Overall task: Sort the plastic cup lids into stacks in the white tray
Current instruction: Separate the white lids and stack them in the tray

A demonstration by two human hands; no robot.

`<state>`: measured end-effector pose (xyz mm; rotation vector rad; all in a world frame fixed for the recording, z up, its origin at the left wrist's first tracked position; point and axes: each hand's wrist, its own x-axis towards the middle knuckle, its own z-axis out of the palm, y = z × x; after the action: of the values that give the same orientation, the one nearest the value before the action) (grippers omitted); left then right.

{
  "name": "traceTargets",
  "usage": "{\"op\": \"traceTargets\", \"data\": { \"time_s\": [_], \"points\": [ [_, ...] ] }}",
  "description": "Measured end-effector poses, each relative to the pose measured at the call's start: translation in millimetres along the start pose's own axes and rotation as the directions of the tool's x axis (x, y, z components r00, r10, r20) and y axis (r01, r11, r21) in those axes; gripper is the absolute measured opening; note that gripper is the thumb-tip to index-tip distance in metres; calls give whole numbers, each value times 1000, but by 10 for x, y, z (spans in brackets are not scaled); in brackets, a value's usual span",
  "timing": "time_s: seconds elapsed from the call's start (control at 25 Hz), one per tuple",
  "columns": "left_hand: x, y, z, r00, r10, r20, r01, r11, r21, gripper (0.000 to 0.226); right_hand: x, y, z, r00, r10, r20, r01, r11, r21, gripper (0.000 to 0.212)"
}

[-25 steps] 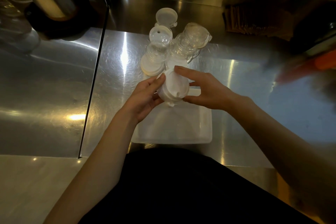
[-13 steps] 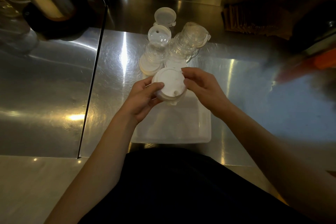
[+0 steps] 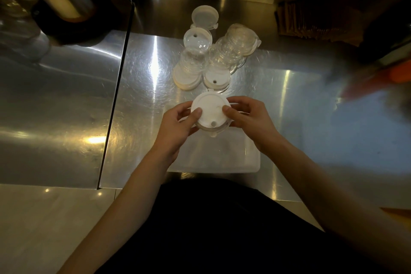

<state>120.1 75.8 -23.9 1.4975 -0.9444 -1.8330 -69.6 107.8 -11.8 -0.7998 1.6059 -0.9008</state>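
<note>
Both hands hold a short stack of white flat lids (image 3: 210, 111) upright above the far end of the white tray (image 3: 224, 160). My left hand (image 3: 178, 131) grips its left side with the thumb on top. My right hand (image 3: 249, 121) grips the right side, thumb on the top lid. Behind, on the steel counter, stand a leaning stack of clear dome lids (image 3: 196, 51), a second leaning stack of clear lids (image 3: 235, 46), and a low white lid pile (image 3: 214, 80). A single lid (image 3: 204, 16) leans against the back wall.
The steel counter (image 3: 289, 100) stretches to the right, blurred there with an orange object (image 3: 400, 73). A metal kettle on a dark base (image 3: 66, 6) stands at the back left, beyond a dark seam (image 3: 115, 100). Brown sleeves (image 3: 315, 22) sit at the back right.
The stack of white lids has turned from tilted on its side to flat, top facing up, and both hands have shifted slightly nearer over the tray.
</note>
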Motion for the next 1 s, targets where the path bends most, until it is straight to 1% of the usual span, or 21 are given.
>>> {"op": "traceTargets", "data": {
  "time_s": [0.12, 0.2, 0.28, 0.4, 0.52, 0.68, 0.88, 1.0],
  "points": [
    [-81, -133, -18, 993, 61, -102, -48, 990, 131, 32, -22, 97, 77, 999, 39, 5, -39, 999, -17, 31],
    [-124, -221, -21, 986, 72, -149, -38, 976, 215, 31, -23, 163, 121, 998, 65, 25, -64, 998, -20, 31],
    [-143, -284, -23, 984, 63, -165, -22, 971, 239, 28, -14, 225, 145, 995, 86, 40, -85, 995, -48, 30],
    [-155, -356, -9, 982, 51, -184, -2, 965, 261, 34, 39, 321, 173, 991, 119, 56, -115, 990, -82, 29],
    [-179, -381, 37, 982, 11, -190, 26, 981, 190, 34, 137, 442, 225, 988, 142, 55, -136, 985, -102, 31],
    [-108, -471, 61, 965, -93, -246, 116, 990, 79, 34, 233, 560, 346, 985, 163, 49, -155, 978, -142, 35],
    [25, -594, 22, 930, -196, -312, 216, 976, 31, 46, 305, 657, 455, 984, 173, 39, -162, 965, -204, 35],
    [90, -696, -35, 912, -228, -340, 252, 967, 27, 51, 319, 695, 482, 983, 179, 39, -167, 961, -219, 33]
  ]
}}
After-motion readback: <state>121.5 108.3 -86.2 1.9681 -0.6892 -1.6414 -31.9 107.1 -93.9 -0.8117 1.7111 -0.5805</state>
